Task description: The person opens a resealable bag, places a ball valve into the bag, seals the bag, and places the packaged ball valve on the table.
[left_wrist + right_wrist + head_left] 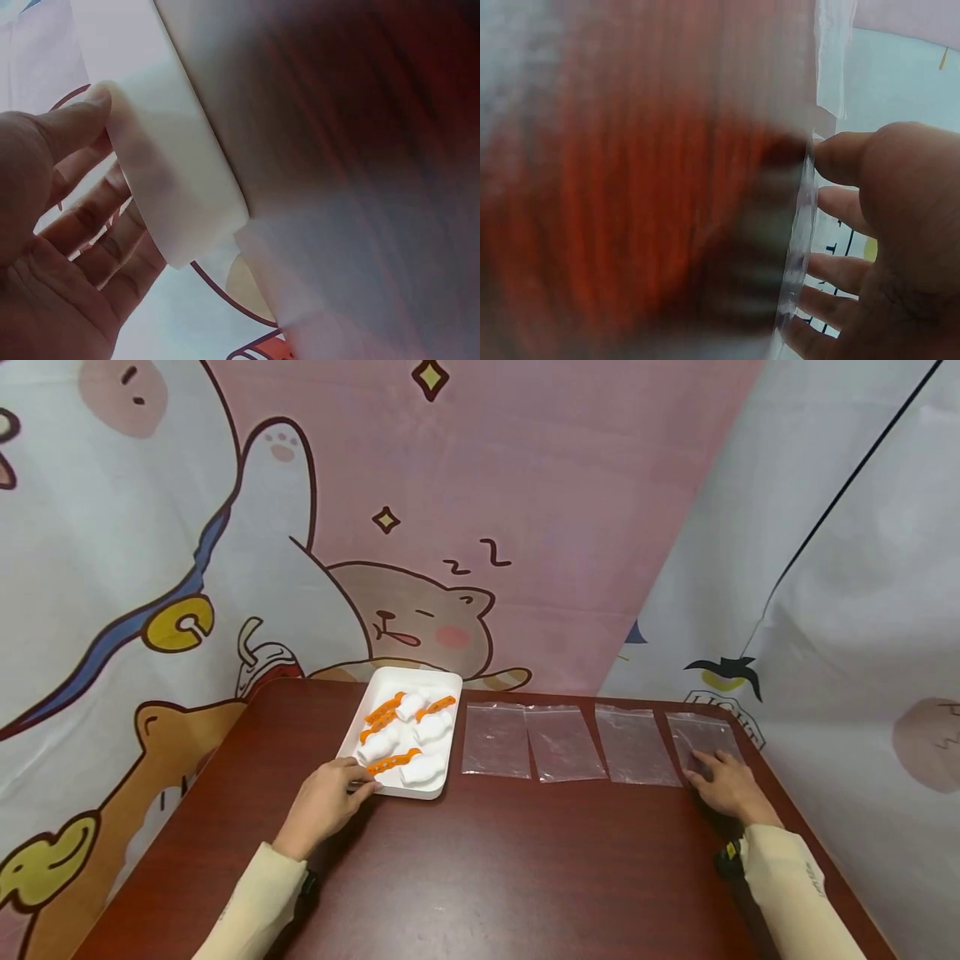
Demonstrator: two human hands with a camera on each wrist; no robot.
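A shallow white tray (444,768) stands at the back, holding white rolls (423,767) and orange strips dotted with holes (395,761). My left hand (327,800) grips its near left corner. In the left wrist view, the thumb (94,105) lies against the outer wall and the fingers spread along the side. Over on the right, my right hand (729,787) rests its fingertips on the rightmost clear zip bag (697,731). Its fingers look fairly straight in the right wrist view, touching the plastic (799,232). That bag lies flat.
Three more clear plastic bags, the left (497,741), middle (564,743) and right (637,747), lie in a row between tray and right hand. The dark red-brown table (525,868) reaches back to a cartoon-printed cloth (562,527). More cloth hangs along both sides.
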